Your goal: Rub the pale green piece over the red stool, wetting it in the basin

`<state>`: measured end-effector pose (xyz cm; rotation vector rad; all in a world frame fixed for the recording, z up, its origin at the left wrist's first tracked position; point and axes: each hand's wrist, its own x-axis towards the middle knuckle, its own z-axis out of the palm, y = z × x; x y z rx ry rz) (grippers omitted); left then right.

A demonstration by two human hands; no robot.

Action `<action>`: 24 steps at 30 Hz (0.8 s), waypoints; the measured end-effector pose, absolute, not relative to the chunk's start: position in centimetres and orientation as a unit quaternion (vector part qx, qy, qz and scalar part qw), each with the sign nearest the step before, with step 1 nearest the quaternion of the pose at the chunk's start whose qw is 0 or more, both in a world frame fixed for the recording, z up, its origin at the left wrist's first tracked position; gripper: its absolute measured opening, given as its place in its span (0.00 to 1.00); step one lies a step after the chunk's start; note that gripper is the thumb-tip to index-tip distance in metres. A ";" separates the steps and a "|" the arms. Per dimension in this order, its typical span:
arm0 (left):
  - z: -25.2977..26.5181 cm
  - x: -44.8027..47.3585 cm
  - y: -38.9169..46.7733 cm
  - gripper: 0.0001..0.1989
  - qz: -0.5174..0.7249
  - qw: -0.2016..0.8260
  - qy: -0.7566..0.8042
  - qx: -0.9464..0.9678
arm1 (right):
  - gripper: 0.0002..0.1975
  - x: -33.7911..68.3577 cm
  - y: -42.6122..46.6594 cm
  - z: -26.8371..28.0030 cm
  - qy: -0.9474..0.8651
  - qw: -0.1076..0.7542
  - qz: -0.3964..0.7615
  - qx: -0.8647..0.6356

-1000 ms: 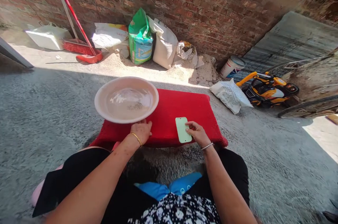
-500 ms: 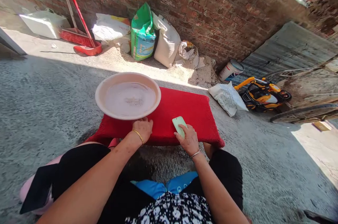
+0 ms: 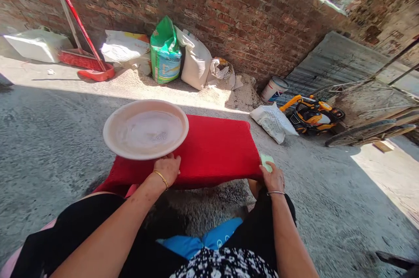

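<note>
Pale-green slab [image 3: 268, 162] | at right edge of red cloth [image 3: 219, 145] | grasped by nearer right hand [image 3: 274, 177], jutting beyond its far side; long axis unclear | left hand [image 3: 167, 169] by near rim of basin [image 3: 111, 136], grip unclear

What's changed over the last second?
The right hand and the flat pale green piece in it have shifted rightward, from the front of the red cloth to its right edge. No visible release. Unchanged: the left hand at the near side of the basin, which stays on the cloth's left part.
</note>
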<state>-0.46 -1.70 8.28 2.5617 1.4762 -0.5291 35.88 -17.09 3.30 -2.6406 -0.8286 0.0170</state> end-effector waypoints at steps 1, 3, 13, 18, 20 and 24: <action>8.3 -0.5 -1.7 0.17 -0.176 0.064 0.490 0.851 | 0.24 34.9 -16.6 3.4 -0.322 0.202 0.003 -0.925; 8.2 -0.5 -1.8 0.17 -0.180 0.051 0.485 0.854 | 0.23 31.7 -15.0 3.4 -0.414 0.239 0.006 -0.878; 8.4 -0.4 -1.6 0.17 -0.190 0.047 0.483 0.853 | 0.19 22.8 -8.8 1.7 -0.614 0.207 0.032 -0.761; 8.0 -0.2 -1.6 0.17 -0.188 0.048 0.494 0.847 | 0.21 35.1 -13.5 2.0 -0.422 0.169 0.026 -0.890; 8.0 -0.2 -1.6 0.16 -0.187 0.050 0.494 0.847 | 0.24 38.8 -15.8 2.6 -0.330 0.144 0.002 -0.933; 8.1 -0.2 -1.7 0.18 -0.186 0.047 0.493 0.849 | 0.26 39.4 -16.6 3.1 -0.305 0.170 -0.014 -0.937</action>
